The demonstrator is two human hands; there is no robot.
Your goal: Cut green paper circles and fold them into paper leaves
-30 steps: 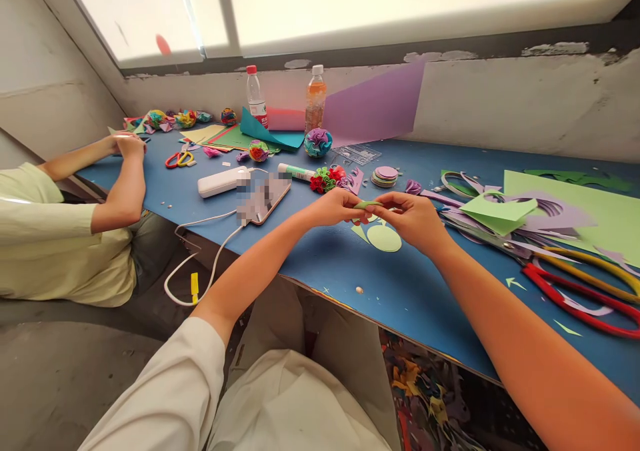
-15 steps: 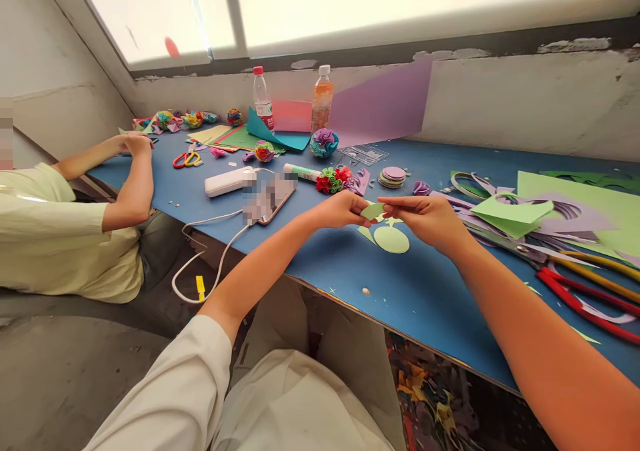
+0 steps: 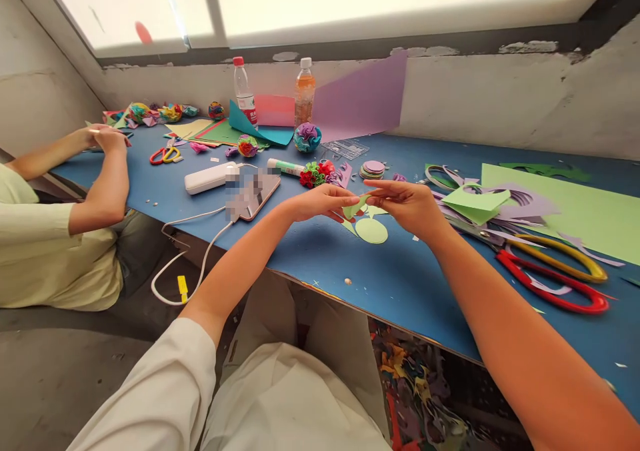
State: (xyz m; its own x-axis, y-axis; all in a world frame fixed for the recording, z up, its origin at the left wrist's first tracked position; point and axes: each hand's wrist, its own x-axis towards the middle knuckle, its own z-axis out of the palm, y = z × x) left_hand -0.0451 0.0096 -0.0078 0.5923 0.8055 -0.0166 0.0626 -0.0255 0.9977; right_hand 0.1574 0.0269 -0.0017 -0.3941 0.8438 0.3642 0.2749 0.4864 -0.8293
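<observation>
Between my two hands, just above the blue table, is a small folded piece of light green paper (image 3: pixel 354 207). My left hand (image 3: pixel 323 202) pinches its left side between thumb and fingers. On its right edge, the fingertips of my right hand (image 3: pixel 407 204) are closed, with the index finger stretched out above. A flat light green paper circle (image 3: pixel 371 231) lies on the table right below, beside other green paper pieces partly hidden by my hands. Behind them stands a stack of paper circles (image 3: pixel 373 169), with a purple one on top.
Large scissors (image 3: pixel 553 281) with red and yellow handles lie at right among green and purple paper scraps (image 3: pixel 533 201). To the left are a phone (image 3: pixel 260 196), a white power bank (image 3: pixel 210 178) and a glue stick (image 3: pixel 286 166). Another person's hands (image 3: pixel 107 138) work at far left.
The view has shifted to the right, so everything sits further left. The green paper stays between my hands and is now turned, showing a more folded shape.
</observation>
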